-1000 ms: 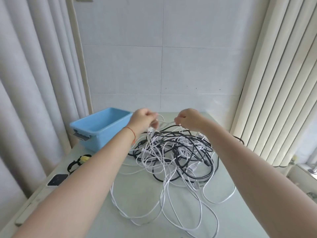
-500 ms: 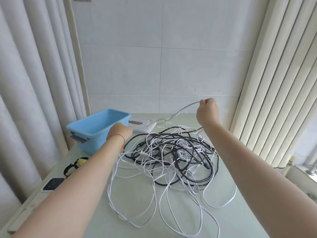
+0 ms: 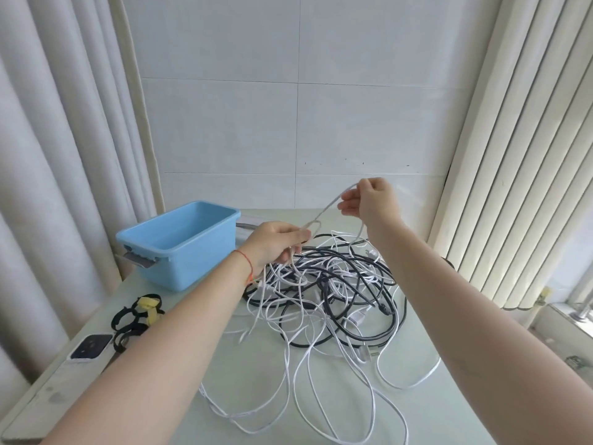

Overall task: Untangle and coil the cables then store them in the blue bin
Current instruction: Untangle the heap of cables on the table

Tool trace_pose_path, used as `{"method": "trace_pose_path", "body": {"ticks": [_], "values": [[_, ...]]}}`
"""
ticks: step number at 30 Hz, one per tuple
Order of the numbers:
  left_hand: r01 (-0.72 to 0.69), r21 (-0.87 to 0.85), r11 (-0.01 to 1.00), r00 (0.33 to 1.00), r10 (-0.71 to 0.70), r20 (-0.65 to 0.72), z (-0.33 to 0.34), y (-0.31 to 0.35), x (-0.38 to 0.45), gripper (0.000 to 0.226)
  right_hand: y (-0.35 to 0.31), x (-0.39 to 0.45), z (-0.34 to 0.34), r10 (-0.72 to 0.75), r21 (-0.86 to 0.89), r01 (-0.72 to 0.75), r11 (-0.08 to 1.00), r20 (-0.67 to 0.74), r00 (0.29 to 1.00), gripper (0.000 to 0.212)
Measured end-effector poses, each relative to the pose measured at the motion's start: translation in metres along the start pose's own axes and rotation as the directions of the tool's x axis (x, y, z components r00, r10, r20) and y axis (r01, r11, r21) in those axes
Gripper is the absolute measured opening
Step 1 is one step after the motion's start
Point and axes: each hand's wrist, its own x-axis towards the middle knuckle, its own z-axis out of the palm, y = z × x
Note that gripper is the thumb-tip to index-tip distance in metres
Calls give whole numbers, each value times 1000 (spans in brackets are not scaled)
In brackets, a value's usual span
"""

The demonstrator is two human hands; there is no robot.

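A thin white cable (image 3: 330,205) is pinched taut between the left hand (image 3: 272,242) and the raised right hand (image 3: 372,200), above a loose tangle of glossy black and white cables (image 3: 327,284) on the smooth pale tabletop (image 3: 272,396). A rectangular blue plastic bin (image 3: 183,242) stands at far left, just beside the tangle.

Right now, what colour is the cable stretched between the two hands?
White: the cable runs from the left hand up to the right hand, in the head view.
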Motion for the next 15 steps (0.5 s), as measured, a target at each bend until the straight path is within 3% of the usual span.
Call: {"method": "trace_pose_path", "body": {"ticks": [3, 5, 7, 9, 12, 15], "values": [[53, -188, 981, 998, -58, -24, -4, 1, 1, 19, 16, 11, -12, 0, -246, -35, 969, -141, 990, 17], [88, -225, 970, 995, -97, -29, -3, 3, 0, 17, 22, 13, -17, -30, -556, -26, 831, -91, 995, 20], [118, -213, 970, 992, -122, -7, -2, 4, 0, 18, 20, 5, -12, -15, -765, 43, 642, 44, 999, 25], [121, -138, 983, 993, -122, 6, 2, 5, 0, 20, 15, -6, -1, -11, -814, 191, 548, 222, 975, 29], [89, -49, 995, 995, -91, -50, 11, 7, 1, 23, 16, -17, 11, 9, -745, 371, 554, 451, 893, 21], [108, -191, 976, 992, -119, -51, 14, 10, 0, 22, 25, -15, 10, -41, -728, 369, 579, 425, 904, 14]]}}
